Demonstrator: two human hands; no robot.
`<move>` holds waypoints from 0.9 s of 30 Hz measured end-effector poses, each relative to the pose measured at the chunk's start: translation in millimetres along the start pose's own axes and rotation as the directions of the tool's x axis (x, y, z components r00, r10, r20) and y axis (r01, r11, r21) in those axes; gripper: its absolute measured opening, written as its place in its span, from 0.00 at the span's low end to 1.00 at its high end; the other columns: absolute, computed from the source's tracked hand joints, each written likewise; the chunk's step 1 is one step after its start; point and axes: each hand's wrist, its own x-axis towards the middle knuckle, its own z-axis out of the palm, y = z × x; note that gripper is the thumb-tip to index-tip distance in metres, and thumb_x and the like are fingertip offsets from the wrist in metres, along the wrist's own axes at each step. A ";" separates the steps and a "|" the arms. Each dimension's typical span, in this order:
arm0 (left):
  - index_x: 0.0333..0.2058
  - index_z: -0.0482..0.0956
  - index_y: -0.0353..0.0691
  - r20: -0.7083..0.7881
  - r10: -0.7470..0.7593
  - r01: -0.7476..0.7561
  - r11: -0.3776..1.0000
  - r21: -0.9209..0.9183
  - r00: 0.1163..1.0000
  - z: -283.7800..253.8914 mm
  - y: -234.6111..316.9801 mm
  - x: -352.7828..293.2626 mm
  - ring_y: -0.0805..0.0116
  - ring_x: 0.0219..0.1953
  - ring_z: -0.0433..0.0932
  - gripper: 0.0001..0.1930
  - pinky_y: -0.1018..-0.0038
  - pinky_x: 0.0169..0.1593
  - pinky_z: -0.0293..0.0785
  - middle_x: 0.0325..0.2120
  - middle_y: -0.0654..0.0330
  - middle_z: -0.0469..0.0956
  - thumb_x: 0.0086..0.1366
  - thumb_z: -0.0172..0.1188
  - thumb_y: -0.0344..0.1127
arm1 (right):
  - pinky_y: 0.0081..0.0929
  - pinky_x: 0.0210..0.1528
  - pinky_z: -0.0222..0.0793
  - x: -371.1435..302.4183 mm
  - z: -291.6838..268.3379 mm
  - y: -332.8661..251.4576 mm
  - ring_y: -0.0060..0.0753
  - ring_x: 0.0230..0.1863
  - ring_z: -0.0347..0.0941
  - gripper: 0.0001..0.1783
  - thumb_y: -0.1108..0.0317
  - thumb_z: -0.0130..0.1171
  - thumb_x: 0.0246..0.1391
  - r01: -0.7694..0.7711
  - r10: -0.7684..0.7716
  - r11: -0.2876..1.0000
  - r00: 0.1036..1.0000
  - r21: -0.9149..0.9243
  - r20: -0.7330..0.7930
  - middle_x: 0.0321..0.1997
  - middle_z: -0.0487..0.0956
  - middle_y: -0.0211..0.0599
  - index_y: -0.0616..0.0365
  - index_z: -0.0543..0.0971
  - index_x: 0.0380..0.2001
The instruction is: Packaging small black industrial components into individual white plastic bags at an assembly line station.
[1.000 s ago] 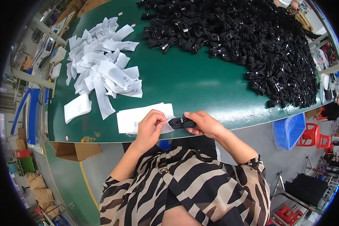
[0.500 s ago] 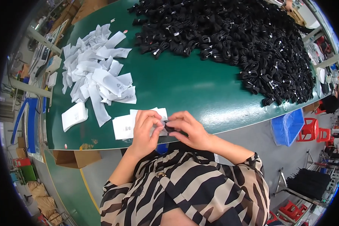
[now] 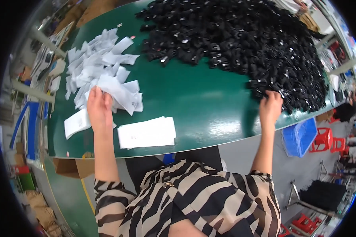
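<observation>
At the heap of filled white paper-like sleeves (image 3: 83, 71) on the left, my left hand (image 3: 100, 108) is closed on a white sleeve (image 3: 116, 91) by its near end. The sleeve lies over the others, its free corner pointing toward me. Far to the right, my right hand (image 3: 270, 110) reaches the near edge of a big pile of coiled black cables (image 3: 233, 35). Its fingers curl down onto a cable bundle there, partly hidden by the hand. Between my hands, a flat stack of white sleeves (image 3: 146, 133) lies near the table's front edge.
A second neat white stack (image 3: 76, 123) sits left of my left wrist. The green table (image 3: 194, 98) has its front edge close to my body. A blue-lined bin (image 3: 298, 137) and red stools (image 3: 322, 139) stand on the floor at right; a cardboard box (image 3: 73, 168) is below at left.
My hands have parted from over the flat white stack, where they held a small black item. The left went to the sleeve heap, the right to the cable pile.
</observation>
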 end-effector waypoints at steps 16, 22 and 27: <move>0.38 0.78 0.38 0.658 0.029 -0.578 0.506 0.640 0.753 69.6 -49.4 -134.5 0.61 0.33 0.76 0.10 0.69 0.36 0.74 0.35 0.56 0.74 0.57 0.66 0.26 | 0.21 0.31 0.67 -41.5 4.0 -98.5 0.19 0.32 0.72 0.08 0.69 0.56 0.65 -0.395 -0.181 0.539 0.808 0.744 0.560 0.28 0.77 0.27 0.60 0.79 0.42; 0.32 0.77 0.36 0.519 -0.035 -0.391 0.614 0.686 0.854 71.6 -55.1 -135.9 0.57 0.32 0.77 0.08 0.66 0.34 0.73 0.29 0.57 0.73 0.56 0.67 0.27 | 0.25 0.32 0.69 -70.9 -3.6 -154.7 0.25 0.29 0.73 0.06 0.73 0.59 0.60 -0.204 -0.406 0.485 0.809 0.850 0.426 0.30 0.77 0.32 0.60 0.80 0.40; 0.30 0.76 0.37 0.560 0.050 -0.507 0.499 0.703 0.827 76.5 -56.2 -138.2 0.58 0.32 0.76 0.07 0.65 0.35 0.73 0.29 0.59 0.72 0.55 0.67 0.28 | 0.32 0.33 0.71 -70.0 2.2 -156.6 0.39 0.31 0.75 0.09 0.73 0.64 0.54 0.432 -0.556 0.598 0.830 0.675 -0.038 0.33 0.77 0.39 0.60 0.80 0.40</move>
